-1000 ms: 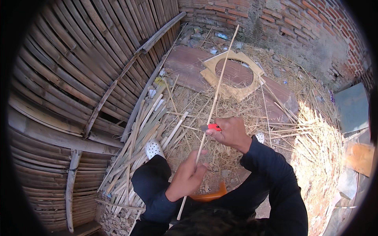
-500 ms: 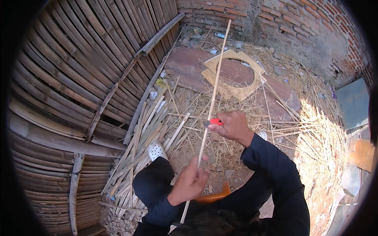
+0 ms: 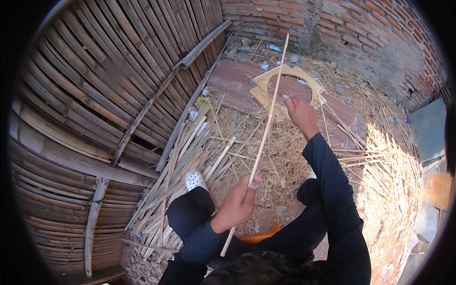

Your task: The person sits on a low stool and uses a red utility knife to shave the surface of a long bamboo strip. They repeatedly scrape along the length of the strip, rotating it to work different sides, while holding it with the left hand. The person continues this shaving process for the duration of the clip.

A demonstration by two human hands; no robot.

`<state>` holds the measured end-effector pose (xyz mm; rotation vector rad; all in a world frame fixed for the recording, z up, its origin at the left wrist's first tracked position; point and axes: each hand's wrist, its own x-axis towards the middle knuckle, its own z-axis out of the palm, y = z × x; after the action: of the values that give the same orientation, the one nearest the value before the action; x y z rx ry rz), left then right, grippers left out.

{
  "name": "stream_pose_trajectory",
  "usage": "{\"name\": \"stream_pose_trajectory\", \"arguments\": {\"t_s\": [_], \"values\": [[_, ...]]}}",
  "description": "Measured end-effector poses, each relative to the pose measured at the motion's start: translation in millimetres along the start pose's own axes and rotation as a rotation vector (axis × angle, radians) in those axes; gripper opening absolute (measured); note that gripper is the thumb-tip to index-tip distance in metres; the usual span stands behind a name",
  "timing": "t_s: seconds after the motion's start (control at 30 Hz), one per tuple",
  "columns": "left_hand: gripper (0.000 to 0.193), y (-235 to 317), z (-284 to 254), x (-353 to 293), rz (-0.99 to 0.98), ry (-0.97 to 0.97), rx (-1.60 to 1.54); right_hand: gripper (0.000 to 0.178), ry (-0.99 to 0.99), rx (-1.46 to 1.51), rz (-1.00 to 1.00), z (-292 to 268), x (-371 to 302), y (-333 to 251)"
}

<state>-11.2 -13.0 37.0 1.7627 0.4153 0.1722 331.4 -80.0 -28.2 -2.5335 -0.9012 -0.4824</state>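
A long, thin bamboo strip [image 3: 266,127] runs from near my lap up and away to the far side. My left hand [image 3: 237,203] is wrapped round its lower part, the thumb lying along it. My right hand [image 3: 302,114] is farther out, just right of the strip's upper half, and is closed on a red-handled knife [image 3: 293,103]. Only a bit of the red handle shows between the fingers; the blade cannot be made out. Behind the strip lies a pale wooden board [image 3: 304,73] with a big round hole.
Split bamboo pieces [image 3: 178,164] are heaped at my left, beside a white perforated clog [image 3: 195,179]. Shavings [image 3: 251,147] cover the ground. A bamboo slat wall [image 3: 95,85] stands left, a brick wall [image 3: 351,28] at the back. Something orange [image 3: 261,235] sits beneath me.
My right hand has slid up and away along the strip with the knife, from its middle toward the holed board. My left hand still grips the lower part.
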Motion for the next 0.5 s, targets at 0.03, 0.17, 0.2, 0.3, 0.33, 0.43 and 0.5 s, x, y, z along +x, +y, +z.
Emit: {"name": "stream_pose_trajectory", "arguments": {"t_s": [0.03,0.17,0.2,0.3,0.33,0.43,0.5], "values": [[0.022,6,2,-6,-0.003,-0.048,-0.033,0.067,0.016,-0.059,0.386,-4,17,53],[0.025,-12,-14,-24,0.082,-0.050,0.000,0.073,-0.012,0.074,0.271,-42,14,68],[0.024,-17,-5,-27,0.011,-0.043,-0.059,0.071,0.002,0.068,0.220,-40,-9,42],[0.024,-16,-4,-5,-0.036,0.038,-0.098,0.060,-0.077,0.252,-0.066,-63,-40,-30],[0.024,-18,-7,-8,-0.044,0.053,-0.078,0.057,-0.134,0.332,-0.177,-68,-58,-51],[0.023,-8,-1,-6,-0.012,0.090,-0.001,0.055,-0.169,0.400,-0.481,-80,-103,-83],[0.022,-9,7,-3,0.089,0.135,0.072,0.056,-0.168,0.401,-0.617,-81,-117,-96]]}}
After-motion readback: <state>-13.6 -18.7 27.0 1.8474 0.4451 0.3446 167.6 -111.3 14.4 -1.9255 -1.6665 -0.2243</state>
